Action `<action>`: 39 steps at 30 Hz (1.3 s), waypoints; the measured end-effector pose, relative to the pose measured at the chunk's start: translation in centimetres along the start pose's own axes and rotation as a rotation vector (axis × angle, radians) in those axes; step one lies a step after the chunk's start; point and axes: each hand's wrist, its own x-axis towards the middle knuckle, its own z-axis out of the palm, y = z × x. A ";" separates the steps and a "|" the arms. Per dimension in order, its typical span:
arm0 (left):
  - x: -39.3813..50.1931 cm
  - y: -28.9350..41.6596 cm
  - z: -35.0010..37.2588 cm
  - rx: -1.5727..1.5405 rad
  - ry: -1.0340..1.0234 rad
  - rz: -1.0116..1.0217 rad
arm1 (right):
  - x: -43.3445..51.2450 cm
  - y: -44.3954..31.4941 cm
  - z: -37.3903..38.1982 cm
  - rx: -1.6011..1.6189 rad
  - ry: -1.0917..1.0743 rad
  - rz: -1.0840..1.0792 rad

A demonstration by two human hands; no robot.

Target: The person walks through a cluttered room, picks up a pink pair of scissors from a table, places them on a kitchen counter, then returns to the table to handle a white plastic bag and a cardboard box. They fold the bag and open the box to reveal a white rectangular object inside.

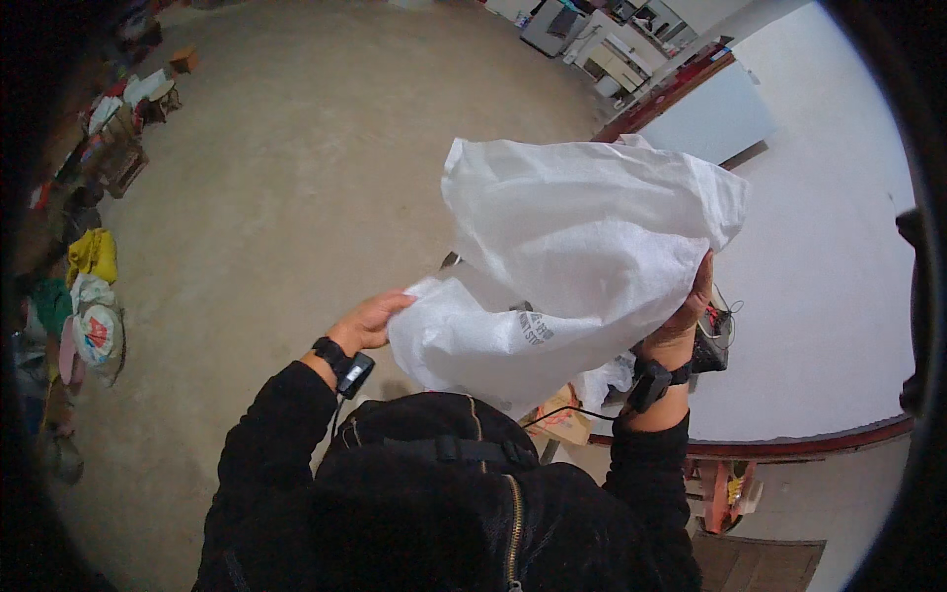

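A large white bag of thin, sheet-like material (pixel 570 266) is spread between my hands in front of my chest. Dark printed writing shows on its lower part. My left hand (pixel 373 318) pinches the bag's lower left edge between thumb and fingers. On the other side, my right hand (pixel 692 300) grips the right edge, its fingers partly hidden behind the material. Each wrist carries a black strap with a small dark device, the left device (pixel 355 376) and the right device (pixel 651 385). What lies directly behind the bag is hidden.
Bags and household items line the left side, among them a yellow bag (pixel 95 255) and a stuffed white sack (pixel 100 333). A cardboard box (pixel 562 414) is partly visible below the white bag. A white wall (pixel 821 318) stands at right; cabinets or appliances (pixel 614 63) are farther off.
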 end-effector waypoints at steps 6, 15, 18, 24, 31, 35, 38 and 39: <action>-7.3 4.2 0.7 0.090 0.119 0.274 | 0.2 -2.1 -6.9 0.036 0.038 -0.063; -11.4 4.5 2.2 0.275 0.369 0.379 | 2.7 -0.5 -10.2 0.055 -0.009 -0.001; -12.2 4.5 2.1 0.325 0.411 0.373 | 3.5 0.4 -10.1 0.056 0.004 -0.003; -13.4 5.1 1.5 0.346 0.455 0.377 | 4.2 1.4 -9.5 0.081 -0.012 -0.006; -13.6 5.9 1.9 0.367 0.475 0.358 | 3.6 1.4 -9.2 0.101 -0.013 -0.023; -13.7 6.6 2.0 0.369 0.447 0.335 | 3.2 1.3 -8.7 0.086 0.093 -0.060; -13.6 7.0 1.7 0.372 0.433 0.314 | 2.9 1.3 -8.4 0.078 0.108 -0.059; -13.7 7.1 1.6 0.373 0.428 0.308 | 2.8 1.3 -8.2 0.075 0.116 -0.062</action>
